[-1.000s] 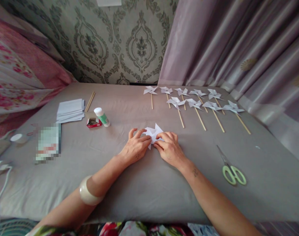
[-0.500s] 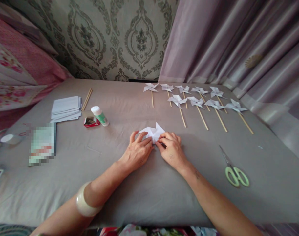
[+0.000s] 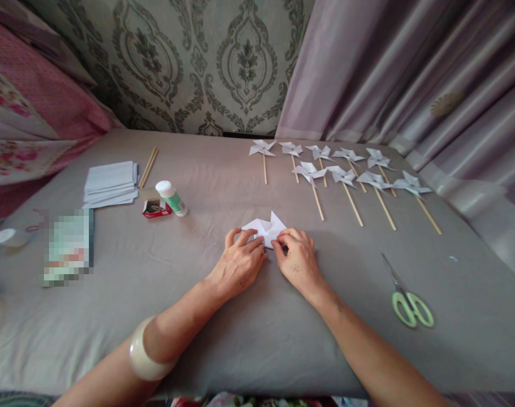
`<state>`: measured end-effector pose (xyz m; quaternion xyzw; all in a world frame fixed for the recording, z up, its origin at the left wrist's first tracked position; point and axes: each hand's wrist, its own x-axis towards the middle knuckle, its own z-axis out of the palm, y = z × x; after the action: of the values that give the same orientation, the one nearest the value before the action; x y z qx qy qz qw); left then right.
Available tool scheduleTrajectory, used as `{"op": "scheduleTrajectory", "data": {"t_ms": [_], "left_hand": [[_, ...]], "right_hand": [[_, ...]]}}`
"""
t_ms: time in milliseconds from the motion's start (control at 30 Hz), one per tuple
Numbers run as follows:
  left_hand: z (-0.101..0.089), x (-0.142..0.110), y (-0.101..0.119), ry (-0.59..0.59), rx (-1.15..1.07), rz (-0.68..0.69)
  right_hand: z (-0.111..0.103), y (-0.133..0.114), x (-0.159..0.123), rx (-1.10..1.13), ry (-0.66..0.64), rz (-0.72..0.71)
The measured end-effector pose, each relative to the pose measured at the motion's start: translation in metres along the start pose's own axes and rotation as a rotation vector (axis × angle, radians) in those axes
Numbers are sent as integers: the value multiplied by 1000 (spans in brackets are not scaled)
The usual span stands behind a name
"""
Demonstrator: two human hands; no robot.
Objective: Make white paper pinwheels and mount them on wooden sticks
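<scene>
A white paper pinwheel [image 3: 267, 227], with no stick visible on it, lies in the middle of the cloth-covered surface between my hands. My left hand [image 3: 238, 261] presses its near left side, with the fingers bent over the folds at the centre. At the near right side, my right hand [image 3: 297, 255] pinches a flap between thumb and index finger. Both hands partly cover the pinwheel's near edge. Beyond my left hand stand a glue stick [image 3: 171, 199] with a white cap and a small red box [image 3: 156, 209] of metal fasteners.
Several finished pinwheels [image 3: 310, 172] on wooden sticks lie in two rows at the back right. Green-handled scissors [image 3: 410, 302] rest at right. A stack of white paper [image 3: 111, 183], wooden sticks [image 3: 148, 168] and a blurred packet [image 3: 68, 246] are at left.
The right hand's pinch has shifted slightly right along the pinwheel's near edge. The left hand stays pressed on the paper. The camera view has shifted a little.
</scene>
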<state>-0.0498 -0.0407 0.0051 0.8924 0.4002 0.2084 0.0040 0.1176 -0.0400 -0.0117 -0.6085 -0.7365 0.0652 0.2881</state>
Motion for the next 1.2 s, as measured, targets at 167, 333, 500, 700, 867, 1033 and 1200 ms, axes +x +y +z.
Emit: {"op": "scheduleTrajectory", "data": {"t_ms": [167, 333, 500, 700, 867, 1033, 1200], "left_hand": [[-1, 0, 1, -23, -15, -8], [2, -1, 0, -14, -2, 11], [3, -2, -1, -11, 11, 23], [2, -2, 0, -18, 6, 12], [-2, 0, 2, -34, 9, -10], [-2, 1, 2, -35, 46, 2], [0, 0, 1, -30, 56, 2]], "right_hand": [[2, 1, 1, 4, 14, -2], [3, 1, 3, -7, 4, 4], [3, 0, 4, 2, 21, -8], [2, -1, 6, -8, 17, -16], [1, -1, 7, -40, -4, -27], [2, -1, 8, -36, 12, -56], [2, -2, 8, -56, 1, -56]]}}
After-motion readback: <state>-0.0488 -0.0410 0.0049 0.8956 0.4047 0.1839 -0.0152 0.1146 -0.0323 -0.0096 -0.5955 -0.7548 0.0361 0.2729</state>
